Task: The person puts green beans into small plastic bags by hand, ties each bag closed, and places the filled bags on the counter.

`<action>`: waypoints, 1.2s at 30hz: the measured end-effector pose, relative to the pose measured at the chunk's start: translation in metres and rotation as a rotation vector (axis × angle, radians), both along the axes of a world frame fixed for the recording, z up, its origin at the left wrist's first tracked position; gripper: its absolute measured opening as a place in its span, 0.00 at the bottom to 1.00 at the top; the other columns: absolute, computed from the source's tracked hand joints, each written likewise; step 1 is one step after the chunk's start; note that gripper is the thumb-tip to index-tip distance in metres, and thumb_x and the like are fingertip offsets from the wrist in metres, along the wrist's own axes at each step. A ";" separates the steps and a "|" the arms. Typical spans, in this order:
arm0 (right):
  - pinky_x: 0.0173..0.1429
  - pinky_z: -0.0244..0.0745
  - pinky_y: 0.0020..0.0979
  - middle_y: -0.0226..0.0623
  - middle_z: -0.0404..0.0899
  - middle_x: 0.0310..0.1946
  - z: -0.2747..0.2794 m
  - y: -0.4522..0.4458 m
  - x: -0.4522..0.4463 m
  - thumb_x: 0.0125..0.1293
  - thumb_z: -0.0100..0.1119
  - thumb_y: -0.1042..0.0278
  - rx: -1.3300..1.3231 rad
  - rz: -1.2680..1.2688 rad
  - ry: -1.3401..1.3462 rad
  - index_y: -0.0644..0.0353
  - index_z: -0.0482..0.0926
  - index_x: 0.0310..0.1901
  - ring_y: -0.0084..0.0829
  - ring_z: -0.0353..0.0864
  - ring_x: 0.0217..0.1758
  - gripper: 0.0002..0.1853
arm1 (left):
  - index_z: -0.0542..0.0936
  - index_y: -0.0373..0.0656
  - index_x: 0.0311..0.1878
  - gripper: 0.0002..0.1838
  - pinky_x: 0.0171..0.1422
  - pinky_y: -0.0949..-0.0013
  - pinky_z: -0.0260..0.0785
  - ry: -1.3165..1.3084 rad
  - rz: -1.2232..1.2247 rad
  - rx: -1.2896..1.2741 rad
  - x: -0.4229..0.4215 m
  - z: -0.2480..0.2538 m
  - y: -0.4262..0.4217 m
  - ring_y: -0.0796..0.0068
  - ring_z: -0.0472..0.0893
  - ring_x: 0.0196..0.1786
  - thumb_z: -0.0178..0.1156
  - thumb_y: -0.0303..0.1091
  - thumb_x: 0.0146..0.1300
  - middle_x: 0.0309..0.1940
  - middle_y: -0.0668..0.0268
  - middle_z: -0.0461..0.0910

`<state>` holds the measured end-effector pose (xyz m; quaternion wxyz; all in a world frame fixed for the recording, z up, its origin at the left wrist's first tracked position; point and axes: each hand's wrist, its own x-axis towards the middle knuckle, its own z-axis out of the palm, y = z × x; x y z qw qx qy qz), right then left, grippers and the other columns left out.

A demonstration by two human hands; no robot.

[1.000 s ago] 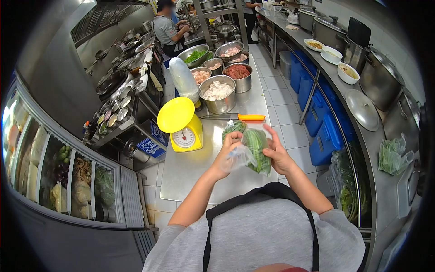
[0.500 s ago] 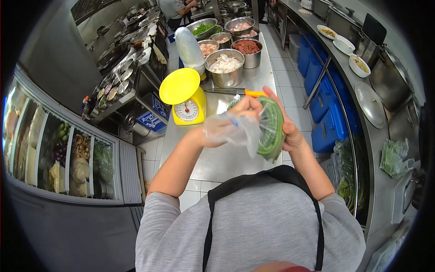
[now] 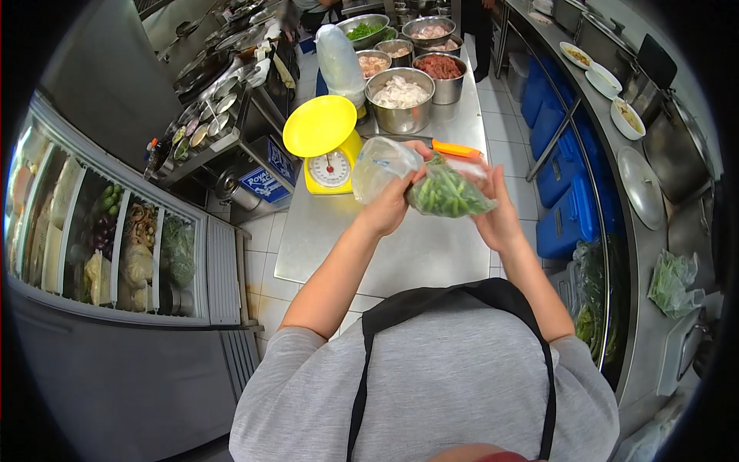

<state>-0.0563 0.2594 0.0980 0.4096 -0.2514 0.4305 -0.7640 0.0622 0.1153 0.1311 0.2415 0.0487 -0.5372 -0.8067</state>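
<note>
A clear plastic bag of cut green vegetables [image 3: 450, 192], perhaps green beans, is held above the steel table. My left hand [image 3: 394, 204] is closed around the gathered neck of the bag, and the loose plastic mouth [image 3: 382, 169] with blue print flares out to the left. At the bag's right end is my right hand [image 3: 496, 206], its fingers stretched and spread, partly blurred; it is close to or lightly touching the plastic. Behind the hands lies a knife with an orange handle [image 3: 456, 148], its blade partly hidden by the bag.
A yellow dial scale [image 3: 327, 165] stands left on the steel table [image 3: 339, 254]. Farther back are a wrapped plastic roll [image 3: 340, 65] and steel pots of meat [image 3: 402, 112]. A glass-topped fridge [image 3: 131, 254] is at left. Blue bins [image 3: 566, 208] sit under the right counter.
The green bag has tipped from upright to lying sideways, and its contents have bunched. My right hand's fingers have spread from its side. The view has shifted slightly.
</note>
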 end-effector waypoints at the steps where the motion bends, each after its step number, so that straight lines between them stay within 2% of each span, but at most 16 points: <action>1: 0.64 0.61 0.47 0.46 0.68 0.55 -0.003 0.003 0.004 0.63 0.31 0.31 0.005 -0.002 -0.008 0.54 0.47 0.68 0.43 0.65 0.62 0.40 | 0.73 0.41 0.41 0.09 0.57 0.72 0.60 0.105 -0.076 -0.096 0.000 -0.003 0.001 0.78 0.69 0.50 0.48 0.34 0.64 0.38 0.69 0.69; 3: 0.63 0.64 0.42 0.45 0.67 0.56 0.000 0.009 0.011 0.62 0.32 0.30 -0.116 0.592 -0.405 0.55 0.50 0.67 0.41 0.65 0.63 0.41 | 0.73 0.42 0.38 0.06 0.55 0.74 0.60 0.093 -0.037 -0.197 -0.005 -0.004 0.008 0.80 0.69 0.47 0.49 0.33 0.64 0.36 0.70 0.68; 5: 0.63 0.63 0.40 0.43 0.66 0.57 -0.009 0.010 0.015 0.63 0.46 0.39 -0.148 0.612 -0.471 0.55 0.52 0.66 0.39 0.65 0.62 0.38 | 0.72 0.43 0.34 0.05 0.54 0.75 0.59 0.078 0.016 -0.294 -0.004 -0.008 0.009 0.81 0.69 0.43 0.49 0.33 0.63 0.34 0.72 0.67; 7: 0.60 0.66 0.38 0.39 0.68 0.52 -0.011 0.005 0.024 0.58 0.61 0.61 -0.043 -0.023 0.055 0.55 0.60 0.60 0.35 0.69 0.57 0.31 | 0.71 0.46 0.30 0.07 0.53 0.77 0.58 -0.104 -0.050 -0.092 -0.002 -0.021 0.002 0.82 0.67 0.39 0.51 0.35 0.63 0.32 0.74 0.68; 11: 0.62 0.63 0.34 0.36 0.66 0.53 -0.028 0.012 0.006 0.46 0.71 0.64 0.210 -0.030 0.850 0.55 0.62 0.59 0.31 0.67 0.58 0.38 | 0.70 0.46 0.30 0.08 0.44 0.77 0.58 -0.353 0.112 -0.221 0.000 -0.049 -0.007 0.82 0.65 0.35 0.51 0.37 0.64 0.28 0.75 0.67; 15: 0.68 0.54 0.38 0.39 0.66 0.53 -0.038 0.004 -0.003 0.44 0.72 0.55 0.161 0.032 0.962 0.55 0.61 0.61 0.37 0.62 0.63 0.43 | 0.71 0.46 0.32 0.06 0.40 0.74 0.58 -0.454 -0.219 -0.451 0.005 -0.054 -0.009 0.82 0.64 0.34 0.51 0.36 0.63 0.27 0.75 0.67; 17: 0.69 0.52 0.38 0.42 0.65 0.55 -0.035 -0.012 0.001 0.47 0.69 0.54 0.078 0.047 0.998 0.54 0.64 0.61 0.39 0.56 0.67 0.39 | 0.72 0.45 0.35 0.06 0.42 0.74 0.60 -0.481 -0.288 -0.488 0.002 -0.071 0.000 0.81 0.65 0.36 0.52 0.36 0.62 0.29 0.73 0.67; 19: 0.63 0.61 0.37 0.43 0.70 0.50 -0.049 -0.025 0.004 0.58 0.60 0.55 0.017 0.164 1.344 0.58 0.70 0.54 0.39 0.67 0.59 0.24 | 0.74 0.43 0.38 0.08 0.48 0.74 0.62 -0.258 -0.287 -0.380 0.004 -0.087 0.015 0.79 0.68 0.40 0.50 0.36 0.63 0.34 0.70 0.69; 20: 0.63 0.61 0.37 0.43 0.70 0.50 -0.056 -0.024 0.009 0.58 0.60 0.55 0.021 0.166 1.337 0.58 0.70 0.54 0.39 0.67 0.59 0.24 | 0.74 0.40 0.40 0.11 0.57 0.73 0.60 -0.604 -0.496 -0.470 0.001 -0.096 -0.001 0.76 0.68 0.47 0.50 0.38 0.65 0.42 0.67 0.70; 22: 0.51 0.69 0.32 0.35 0.72 0.32 -0.067 -0.021 0.014 0.67 0.48 0.55 0.093 0.136 0.157 0.59 0.72 0.38 0.30 0.73 0.38 0.14 | 0.74 0.40 0.39 0.12 0.59 0.72 0.58 -0.502 -0.459 -0.535 0.010 -0.105 -0.008 0.75 0.67 0.50 0.49 0.39 0.65 0.43 0.66 0.70; 25: 0.34 0.67 0.24 0.26 0.68 0.20 -0.077 -0.025 0.001 0.71 0.40 0.57 -0.373 0.191 -0.403 0.58 0.70 0.33 0.20 0.66 0.23 0.15 | 0.75 0.41 0.38 0.12 0.60 0.68 0.56 -0.360 -0.350 -0.716 0.009 -0.115 -0.009 0.69 0.66 0.52 0.48 0.40 0.66 0.43 0.65 0.70; 27: 0.31 0.65 0.24 0.23 0.60 0.18 -0.070 -0.021 -0.003 0.70 0.43 0.55 -0.283 0.102 -0.400 0.57 0.68 0.30 0.17 0.60 0.21 0.16 | 0.76 0.43 0.36 0.12 0.58 0.63 0.56 -0.281 -0.210 -0.937 0.008 -0.119 -0.005 0.61 0.66 0.50 0.47 0.39 0.66 0.40 0.63 0.72; 30: 0.34 0.68 0.28 0.24 0.66 0.19 -0.069 -0.017 -0.036 0.64 0.52 0.53 0.283 -0.187 0.798 0.56 0.71 0.33 0.23 0.67 0.22 0.14 | 0.74 0.40 0.34 0.10 0.56 0.64 0.60 -0.371 -0.108 -1.089 0.009 -0.112 -0.006 0.61 0.68 0.48 0.47 0.35 0.66 0.38 0.62 0.71; 31: 0.34 0.68 0.28 0.24 0.66 0.19 -0.051 -0.017 -0.027 0.64 0.52 0.53 0.283 -0.190 0.799 0.56 0.71 0.33 0.23 0.67 0.22 0.14 | 0.74 0.40 0.34 0.10 0.56 0.64 0.60 -0.368 -0.109 -1.090 0.007 -0.109 -0.006 0.61 0.68 0.48 0.47 0.35 0.66 0.38 0.62 0.71; 34: 0.35 0.70 0.33 0.29 0.73 0.24 -0.029 -0.012 -0.004 0.63 0.53 0.57 0.144 -0.521 2.025 0.57 0.72 0.35 0.31 0.75 0.29 0.11 | 0.73 0.40 0.33 0.08 0.51 0.61 0.62 -0.413 -0.037 -1.217 0.004 -0.094 -0.003 0.58 0.69 0.46 0.49 0.34 0.63 0.36 0.61 0.72; 36: 0.40 0.70 0.39 0.35 0.77 0.29 -0.043 -0.016 -0.001 0.62 0.52 0.58 0.638 0.074 1.791 0.57 0.72 0.35 0.37 0.77 0.37 0.11 | 0.73 0.40 0.33 0.08 0.50 0.61 0.63 -0.465 -0.090 -1.318 0.001 -0.080 -0.004 0.58 0.69 0.45 0.49 0.34 0.62 0.37 0.60 0.72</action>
